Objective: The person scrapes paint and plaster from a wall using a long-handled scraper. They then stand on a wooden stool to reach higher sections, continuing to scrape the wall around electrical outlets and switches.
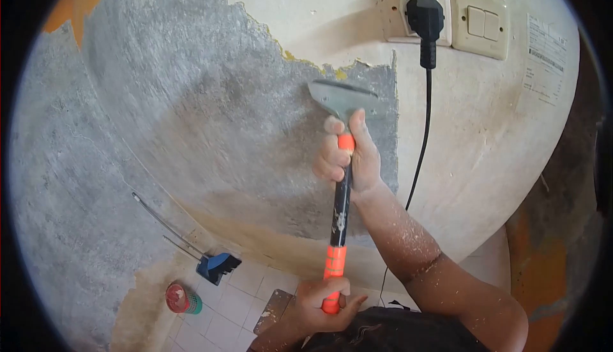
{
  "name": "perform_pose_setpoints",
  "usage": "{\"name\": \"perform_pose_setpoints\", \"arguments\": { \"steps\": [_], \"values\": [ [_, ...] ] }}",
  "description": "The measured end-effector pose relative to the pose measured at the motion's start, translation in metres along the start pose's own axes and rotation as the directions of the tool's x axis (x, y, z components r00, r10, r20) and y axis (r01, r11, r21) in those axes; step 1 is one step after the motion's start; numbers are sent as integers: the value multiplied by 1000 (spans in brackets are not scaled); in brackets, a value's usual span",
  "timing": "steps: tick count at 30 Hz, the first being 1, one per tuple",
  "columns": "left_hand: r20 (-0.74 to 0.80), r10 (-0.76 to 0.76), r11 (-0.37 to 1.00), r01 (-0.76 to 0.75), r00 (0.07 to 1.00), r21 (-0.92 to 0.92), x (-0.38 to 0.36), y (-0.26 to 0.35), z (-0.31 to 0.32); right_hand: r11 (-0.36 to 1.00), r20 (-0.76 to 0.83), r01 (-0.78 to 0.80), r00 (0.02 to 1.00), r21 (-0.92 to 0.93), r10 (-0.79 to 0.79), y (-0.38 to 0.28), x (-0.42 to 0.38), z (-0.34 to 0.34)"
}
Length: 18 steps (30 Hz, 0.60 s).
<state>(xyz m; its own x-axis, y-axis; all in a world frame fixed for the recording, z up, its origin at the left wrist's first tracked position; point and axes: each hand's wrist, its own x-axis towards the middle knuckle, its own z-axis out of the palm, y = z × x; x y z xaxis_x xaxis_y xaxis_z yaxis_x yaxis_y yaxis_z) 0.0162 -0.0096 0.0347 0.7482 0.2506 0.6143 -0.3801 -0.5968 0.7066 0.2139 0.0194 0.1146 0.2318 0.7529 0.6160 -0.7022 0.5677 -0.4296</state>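
Observation:
A long-handled scraper (341, 208) with a wide flat metal blade (341, 96) is held upright in front of the wall. My right hand (364, 160) is wrapped around the upper handle by the orange collar, just under the blade, its thumb pointing up along it. Lower down, my left hand (316, 307) grips the orange end of the handle close to my body. The blade overlaps bare grey wall (255, 96), a little below the ragged edge of the cream paint (319, 7). Pale flakes speckle my right forearm.
A black plug (426, 16) sits in the wall socket, its cord (426, 128) hanging right of my hands. Beside it is a double switch (483, 23). On the tiled floor (223, 298) stand a blue dustpan or brush (217, 266) and a red-and-green container (182, 298).

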Motion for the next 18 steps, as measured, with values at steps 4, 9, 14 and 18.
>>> {"name": "perform_pose_setpoints", "arguments": {
  "steps": [4, 9, 14, 18],
  "values": [
    [-2, -50, 999, 50, 999, -1, 5, 8, 0, 993, 53, 3, 999, 117, -10, -1, 4, 2],
    [-35, -11, 1000, 12, 999, 14, -3, -3, 10, 999, 90, -21, 996, 41, 17, 1, -1, -9],
    [-66, 48, 999, -46, 997, 27, 5, -10, -3, 1000, -22, 14, 1000, -17, -15, -8, 11, 11],
    [-55, 24, 999, -26, 998, -39, -18, -35, 9, 986, -233, 27, 970, -162, -65, -5, -16, 8]
  ]
}}
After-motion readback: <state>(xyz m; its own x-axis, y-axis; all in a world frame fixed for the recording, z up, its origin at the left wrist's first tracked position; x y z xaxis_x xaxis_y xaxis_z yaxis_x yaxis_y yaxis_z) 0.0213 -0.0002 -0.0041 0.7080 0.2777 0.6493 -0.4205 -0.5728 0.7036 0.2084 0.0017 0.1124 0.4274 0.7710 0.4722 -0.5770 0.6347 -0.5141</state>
